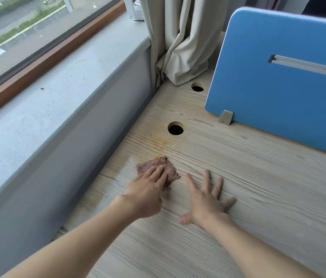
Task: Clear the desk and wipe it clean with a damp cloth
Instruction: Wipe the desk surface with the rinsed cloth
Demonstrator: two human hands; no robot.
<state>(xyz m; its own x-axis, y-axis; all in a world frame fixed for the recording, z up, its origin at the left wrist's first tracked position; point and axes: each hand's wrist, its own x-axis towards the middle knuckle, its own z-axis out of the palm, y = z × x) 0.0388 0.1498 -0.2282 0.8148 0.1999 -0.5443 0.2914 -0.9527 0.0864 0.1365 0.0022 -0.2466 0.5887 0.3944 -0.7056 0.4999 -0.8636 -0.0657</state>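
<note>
Left hand (148, 189): fingers straight, pressing cloth (159, 169), just below stain (158, 142)
Right hand (206, 199): splayed flat on desk (258, 187), beside cloth, holding nothing

1. A window (17, 33) runs along the left, a brown wooden strip (54, 51) at its lower edge; a road (7, 45) shows through the glass
2. A beige curtain (186, 41) hangs in the far corner, hem bunched
3. A wide grey windowsill (48, 109) lies below the window, with a white object (136, 11) at its far end, partly behind the curtain
4. A blue divider panel (278, 93) stands upright on the right, a small metal bracket (226, 116) at its foot and a silver rail (308, 66) across its face
</note>
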